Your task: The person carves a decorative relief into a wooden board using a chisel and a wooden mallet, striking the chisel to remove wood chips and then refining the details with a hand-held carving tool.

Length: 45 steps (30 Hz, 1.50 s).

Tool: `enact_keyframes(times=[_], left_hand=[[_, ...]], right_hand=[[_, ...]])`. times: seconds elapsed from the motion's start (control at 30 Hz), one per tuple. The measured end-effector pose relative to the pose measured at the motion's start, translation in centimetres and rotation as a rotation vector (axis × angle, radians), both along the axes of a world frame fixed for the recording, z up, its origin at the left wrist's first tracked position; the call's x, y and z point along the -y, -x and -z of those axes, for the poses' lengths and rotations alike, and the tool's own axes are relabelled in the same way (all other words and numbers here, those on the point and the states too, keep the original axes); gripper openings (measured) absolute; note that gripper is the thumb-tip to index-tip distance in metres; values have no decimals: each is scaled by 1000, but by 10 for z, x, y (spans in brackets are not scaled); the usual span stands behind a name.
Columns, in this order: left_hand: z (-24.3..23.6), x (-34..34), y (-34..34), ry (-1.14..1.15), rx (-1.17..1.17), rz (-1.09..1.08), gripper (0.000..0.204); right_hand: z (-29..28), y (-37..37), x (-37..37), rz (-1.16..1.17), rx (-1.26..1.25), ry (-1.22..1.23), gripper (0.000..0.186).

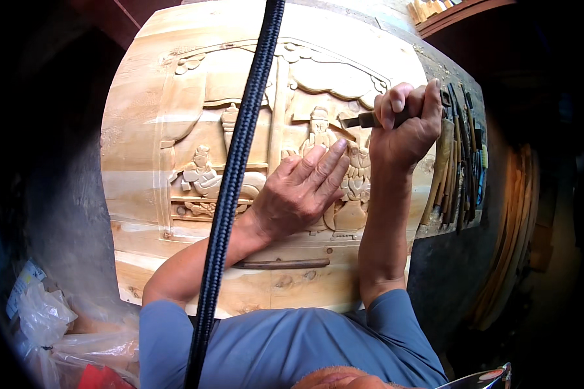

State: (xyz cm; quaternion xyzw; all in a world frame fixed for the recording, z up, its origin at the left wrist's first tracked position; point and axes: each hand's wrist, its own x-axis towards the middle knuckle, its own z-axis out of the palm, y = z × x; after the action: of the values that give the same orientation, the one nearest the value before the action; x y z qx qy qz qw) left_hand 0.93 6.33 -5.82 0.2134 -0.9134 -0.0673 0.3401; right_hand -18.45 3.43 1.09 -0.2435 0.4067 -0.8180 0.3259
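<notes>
A large pale wood panel carved in relief lies in front of me, with a reclining figure at its left and standing figures right of the middle. My left hand rests over the carving, fingers stretched out, and covers part of it. Closed around the dark handle of a carving chisel is my right hand, raised at the panel's upper right. The chisel's blade points left, just above my left fingertips; whether it touches the wood I cannot tell.
Several carving tools lie in a row at the panel's right. A brown wooden rod rests near its front edge. A black braided cable crosses the view. Plastic bags sit at lower left, long wood strips at far right.
</notes>
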Motion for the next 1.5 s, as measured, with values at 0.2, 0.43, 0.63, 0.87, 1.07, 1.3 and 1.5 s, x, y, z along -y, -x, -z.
enact_keyframes(times=[0.2,0.43,0.63,0.87,1.07,1.3,1.5], left_hand=[[6,-3,3,15,57,-65,57],[6,-2,4,-13,118,-80,58],[6,-1,5,-14,127,-82,58],[5,0,6,-6,126,-89,58],[7,-1,5,-8,124,-86,58],[7,-1,5,5,126,-82,56],[6,-1,4,9,135,-87,56]], right_hand=[[19,-11,2,-5,96,-91,53],[22,-15,8,20,70,-175,55],[26,-13,10,24,87,-189,55],[25,-15,10,29,65,-183,54],[26,-16,10,-20,20,-142,56],[28,-15,10,-33,31,-129,57],[28,-17,10,-30,-6,-116,54]])
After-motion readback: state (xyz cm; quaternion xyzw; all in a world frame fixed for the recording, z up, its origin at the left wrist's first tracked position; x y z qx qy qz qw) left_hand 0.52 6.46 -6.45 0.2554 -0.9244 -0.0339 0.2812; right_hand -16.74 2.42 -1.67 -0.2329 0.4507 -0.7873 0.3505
